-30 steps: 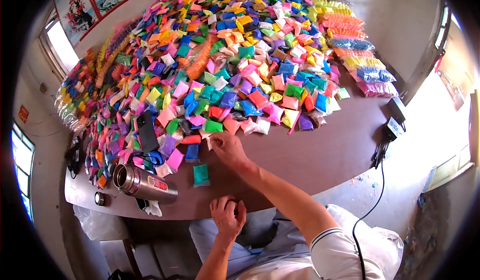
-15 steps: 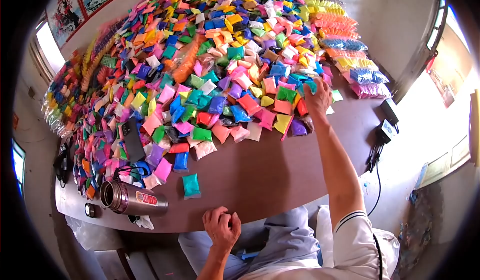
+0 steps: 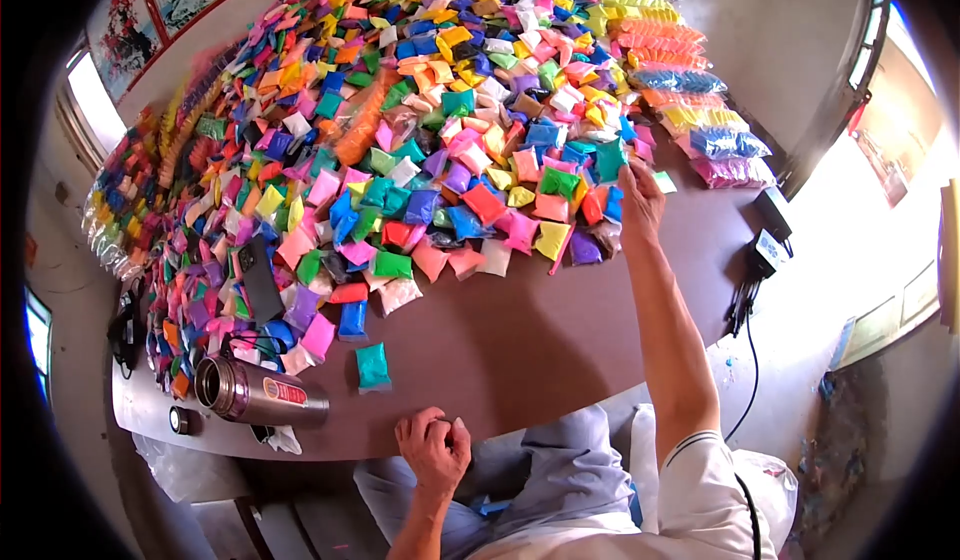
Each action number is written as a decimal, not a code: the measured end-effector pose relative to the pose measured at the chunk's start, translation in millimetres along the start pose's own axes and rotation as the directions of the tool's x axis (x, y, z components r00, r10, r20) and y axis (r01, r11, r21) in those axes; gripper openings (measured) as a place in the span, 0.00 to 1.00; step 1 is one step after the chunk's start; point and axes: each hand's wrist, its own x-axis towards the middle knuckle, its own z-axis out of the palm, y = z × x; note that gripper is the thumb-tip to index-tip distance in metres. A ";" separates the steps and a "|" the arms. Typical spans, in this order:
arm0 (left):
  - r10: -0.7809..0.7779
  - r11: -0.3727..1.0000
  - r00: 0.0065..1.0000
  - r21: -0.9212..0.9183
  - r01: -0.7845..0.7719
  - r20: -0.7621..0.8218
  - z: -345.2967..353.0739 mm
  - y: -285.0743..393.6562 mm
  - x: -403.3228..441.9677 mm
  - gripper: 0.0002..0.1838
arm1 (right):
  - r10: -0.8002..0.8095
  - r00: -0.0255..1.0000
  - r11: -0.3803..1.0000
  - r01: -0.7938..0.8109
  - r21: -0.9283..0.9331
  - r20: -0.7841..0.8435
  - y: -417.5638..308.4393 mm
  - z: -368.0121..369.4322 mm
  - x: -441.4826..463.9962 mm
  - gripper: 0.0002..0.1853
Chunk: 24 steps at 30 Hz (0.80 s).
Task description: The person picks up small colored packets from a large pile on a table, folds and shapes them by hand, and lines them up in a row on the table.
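Colourful small packets form a large heap (image 3: 440, 160) on the brown table (image 3: 470, 360). At the heap's right side my right hand (image 3: 641, 198) pinches a teal packet (image 3: 610, 160) between thumb and fingers. My left hand (image 3: 433, 450) rests at the table's front edge, its fingers curled, with nothing visible in them. A single teal-green packet (image 3: 373, 367) lies apart from the heap, up and to the left of my left hand. Nearest the front of the heap are a blue packet (image 3: 352, 320) and a pale packet (image 3: 398, 295).
An open steel flask (image 3: 265, 392) lies on its side at the front left, near a round lid (image 3: 182, 420). A dark phone (image 3: 261, 282) rests on the heap. Bagged packets (image 3: 700, 115) are stacked at the back right. A black device with cables (image 3: 768, 252) sits at the right edge.
My right hand has moved from the heap's front middle to its right side and taken hold of a teal packet. My left hand has stayed near the table's front edge.
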 end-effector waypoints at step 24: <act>-0.037 0.992 0.998 -0.118 0.042 0.040 -8.7 -5.1 -2.7 0.14 | 0.360 0.171 0.770 -0.610 -0.188 0.917 -57.2 2.4 -283.4 0.15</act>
